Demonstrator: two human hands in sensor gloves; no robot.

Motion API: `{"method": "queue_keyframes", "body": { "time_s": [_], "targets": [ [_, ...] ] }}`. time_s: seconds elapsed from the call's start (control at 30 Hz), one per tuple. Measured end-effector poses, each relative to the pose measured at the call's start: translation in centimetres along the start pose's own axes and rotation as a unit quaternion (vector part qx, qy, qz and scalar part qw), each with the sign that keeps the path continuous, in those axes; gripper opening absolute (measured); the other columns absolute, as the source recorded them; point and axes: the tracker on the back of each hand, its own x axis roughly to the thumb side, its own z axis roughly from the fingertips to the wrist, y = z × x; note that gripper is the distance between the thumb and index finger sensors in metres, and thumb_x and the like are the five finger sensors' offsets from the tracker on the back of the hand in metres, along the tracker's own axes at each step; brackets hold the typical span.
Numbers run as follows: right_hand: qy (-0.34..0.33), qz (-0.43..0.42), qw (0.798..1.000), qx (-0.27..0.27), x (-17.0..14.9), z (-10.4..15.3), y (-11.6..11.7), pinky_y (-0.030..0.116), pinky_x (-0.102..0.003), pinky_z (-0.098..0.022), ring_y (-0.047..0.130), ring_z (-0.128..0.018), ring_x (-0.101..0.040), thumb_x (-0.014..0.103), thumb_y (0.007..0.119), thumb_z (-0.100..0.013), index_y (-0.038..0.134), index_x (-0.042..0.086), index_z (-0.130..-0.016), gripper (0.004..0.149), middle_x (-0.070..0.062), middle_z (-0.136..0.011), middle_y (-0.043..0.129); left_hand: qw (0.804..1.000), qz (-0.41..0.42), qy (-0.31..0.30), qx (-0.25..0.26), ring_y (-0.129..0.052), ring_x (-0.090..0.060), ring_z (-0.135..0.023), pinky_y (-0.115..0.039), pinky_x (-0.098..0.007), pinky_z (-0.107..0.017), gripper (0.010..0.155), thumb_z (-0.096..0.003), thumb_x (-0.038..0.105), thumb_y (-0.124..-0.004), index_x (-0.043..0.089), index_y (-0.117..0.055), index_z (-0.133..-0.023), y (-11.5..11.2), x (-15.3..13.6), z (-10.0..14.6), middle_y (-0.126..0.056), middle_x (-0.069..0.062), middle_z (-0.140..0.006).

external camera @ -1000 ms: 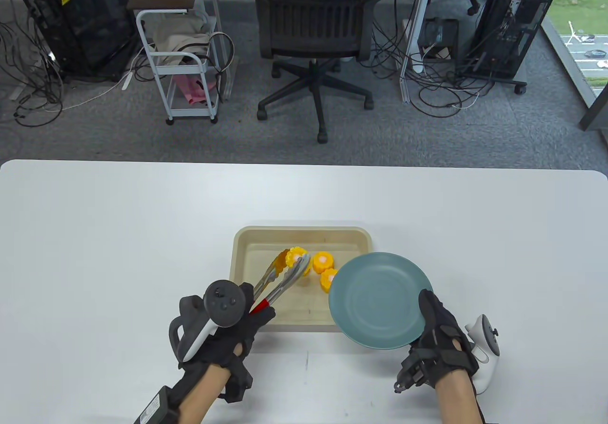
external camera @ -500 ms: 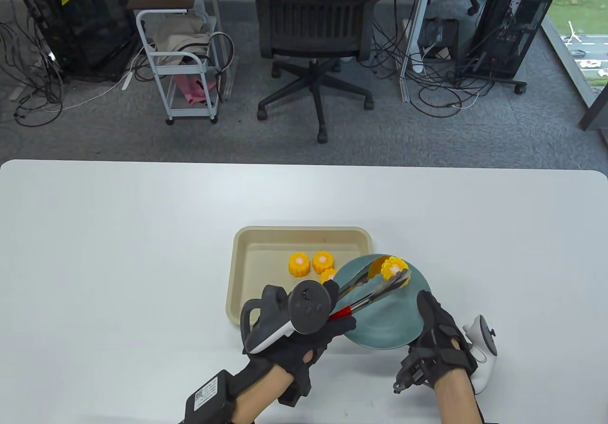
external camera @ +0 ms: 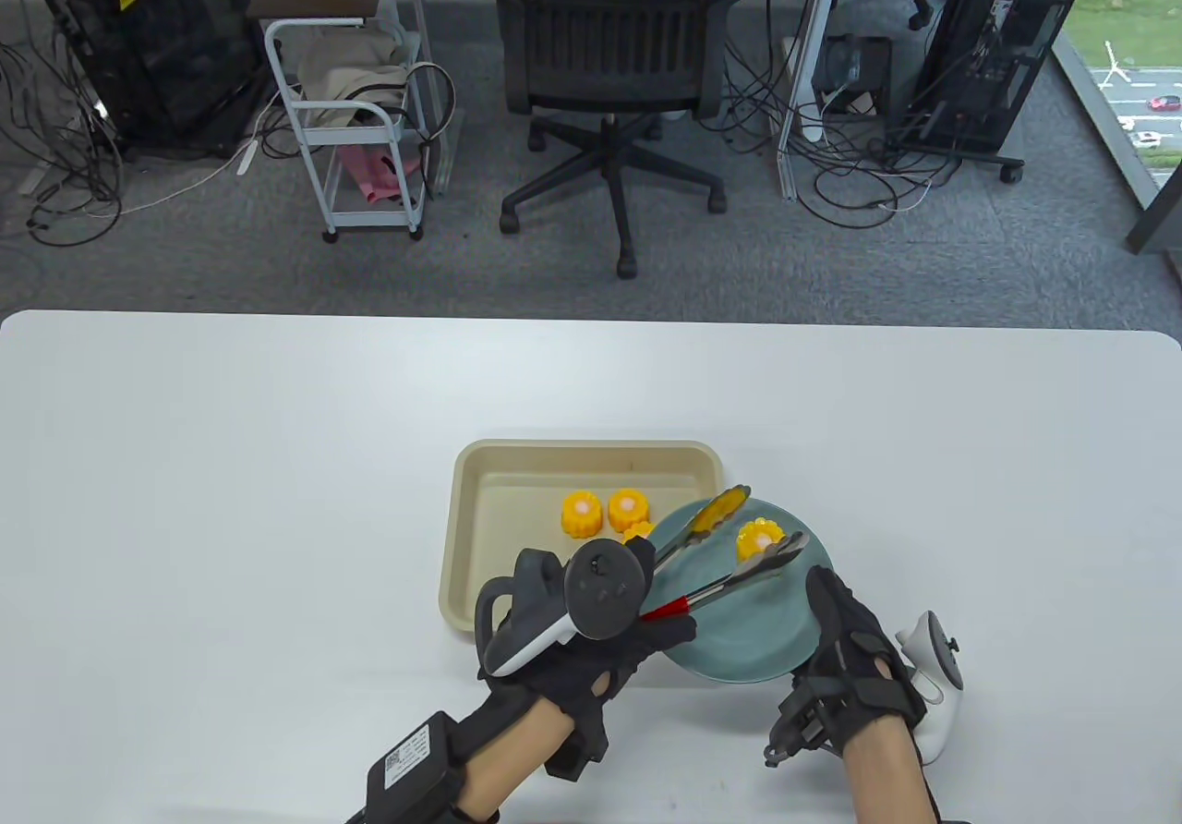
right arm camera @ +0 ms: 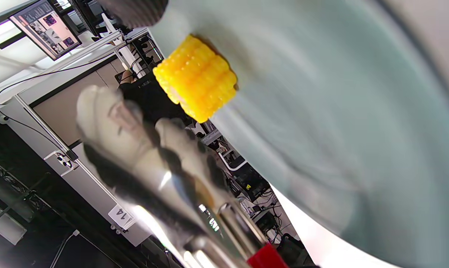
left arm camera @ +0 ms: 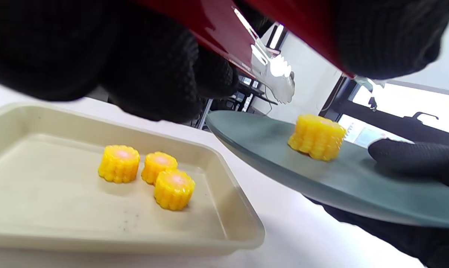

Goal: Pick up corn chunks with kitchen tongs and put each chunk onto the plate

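Observation:
My left hand (external camera: 637, 644) grips the red-handled metal tongs (external camera: 729, 556), whose arms are spread apart over the teal plate (external camera: 739, 630). One yellow corn chunk (external camera: 759, 539) stands on the plate between the tong tips, free of them; the same chunk (left arm camera: 316, 137) sits upright in the left wrist view. My right hand (external camera: 845, 639) holds the plate by its right rim, thumb on top, lifted and overlapping the tray's right corner. Three corn chunks (external camera: 582, 513) (external camera: 627, 510) (external camera: 637, 536) remain in the beige tray (external camera: 480, 528). The right wrist view shows the plate's corn chunk (right arm camera: 195, 78) and blurred tongs (right arm camera: 153, 156).
The white table (external camera: 231, 491) spreads wide to the left and right of the tray. An office chair (external camera: 614, 48), a white cart (external camera: 351, 122) and computer towers stand on the floor beyond the far edge.
My left hand carried a corn chunk in the tongs from the tray rightward over the plate. The tongs then spread apart and the chunk now rests on the plate.

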Motion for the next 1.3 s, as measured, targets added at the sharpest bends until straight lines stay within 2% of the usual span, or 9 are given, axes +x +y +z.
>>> {"method": "queue_keyframes", "body": {
  "time_s": [0.27,0.43,0.7,0.97,1.3],
  "targets": [
    [-0.003,0.003,1.0,0.007,0.0,0.0,0.2,0.088,-0.048,-0.055,0.087,-0.086,-0.042,0.042,0.059,-0.053,0.045,0.021,-0.105,0.058,-0.023,-0.104,0.072,0.995,0.064,0.064,0.043,-0.103,-0.027,-0.033,-0.091,-0.047,-0.019,0.089,-0.0405,0.07,-0.073,0.019,-0.049,-0.11,2.3,-4.5,-0.9,-0.086,-0.016,-0.084],
    [-0.004,0.004,1.0,0.008,-0.1,0.0,0.2,0.088,-0.048,-0.055,0.087,-0.086,-0.042,0.042,0.059,-0.053,0.045,0.02,-0.105,0.058,-0.023,-0.103,0.072,0.987,0.078,0.128,0.054,-0.103,-0.029,-0.033,-0.091,-0.048,-0.019,0.09,-0.0407,0.069,-0.073,0.018,-0.049,-0.11,2.4,-7.6,-1.7,-0.086,-0.017,-0.084],
    [-0.008,0.002,1.0,0.006,0.1,0.0,0.3,0.088,-0.048,-0.055,0.087,-0.086,-0.042,0.042,0.059,-0.053,0.045,0.02,-0.105,0.058,-0.023,-0.104,0.071,0.976,0.032,0.216,0.012,-0.103,-0.028,-0.034,-0.091,-0.048,-0.02,0.09,-0.0411,0.069,-0.072,0.017,-0.047,-0.11,-0.1,-10.1,-3.1,-0.084,-0.018,-0.085],
    [-0.01,0.003,1.0,0.009,0.2,0.1,0.3,0.087,-0.048,-0.056,0.086,-0.086,-0.043,0.042,0.059,-0.053,0.045,0.02,-0.105,0.058,-0.023,-0.104,0.071,0.963,0.024,0.263,-0.055,-0.102,-0.031,-0.035,-0.089,-0.051,-0.021,0.088,-0.0392,0.068,-0.076,0.021,-0.051,-0.11,-1.9,-12.5,-3.5,-0.086,-0.017,-0.085],
    [-0.006,0.009,1.0,0.012,0.1,0.1,0.4,0.087,-0.048,-0.056,0.086,-0.086,-0.043,0.042,0.059,-0.053,0.044,0.02,-0.105,0.058,-0.023,-0.104,0.071,0.956,0.032,0.282,-0.078,-0.102,-0.032,-0.035,-0.089,-0.051,-0.022,0.088,-0.039,0.067,-0.077,0.022,-0.052,-0.11,-2.9,-14.4,-2.7,-0.086,-0.017,-0.085]
  ]
}}
